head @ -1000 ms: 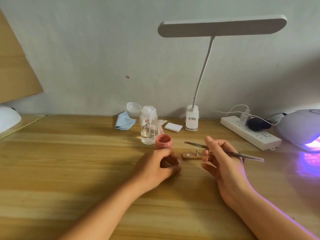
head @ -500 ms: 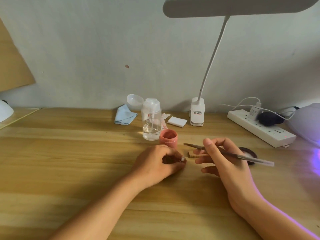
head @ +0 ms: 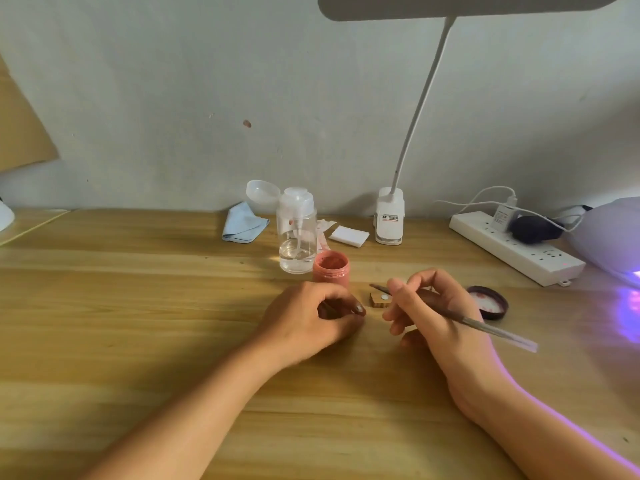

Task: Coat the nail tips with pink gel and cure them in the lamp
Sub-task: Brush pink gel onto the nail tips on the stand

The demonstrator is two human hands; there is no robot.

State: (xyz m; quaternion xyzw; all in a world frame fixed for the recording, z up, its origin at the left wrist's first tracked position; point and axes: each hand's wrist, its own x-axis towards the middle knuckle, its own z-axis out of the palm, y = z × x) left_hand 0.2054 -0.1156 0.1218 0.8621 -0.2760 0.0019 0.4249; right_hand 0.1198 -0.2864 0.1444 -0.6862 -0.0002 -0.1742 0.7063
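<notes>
Pink gel jar stands open just beyond the left hand's knuckles. That hand's fingers curl under; whether they grip anything, I cannot tell. The right hand pinches the brush between thumb and fingers, its bristles above the wooden nail-tip block between both hands' fingertips.

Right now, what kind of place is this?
Probably a home nail-art desk: an open jar of pink gel, a brush held in the right hand, and a curing lamp glowing purple at the right edge.

Left grip rests curled, knuckles up; right grip pinches a brush between thumb and fingers.
</notes>
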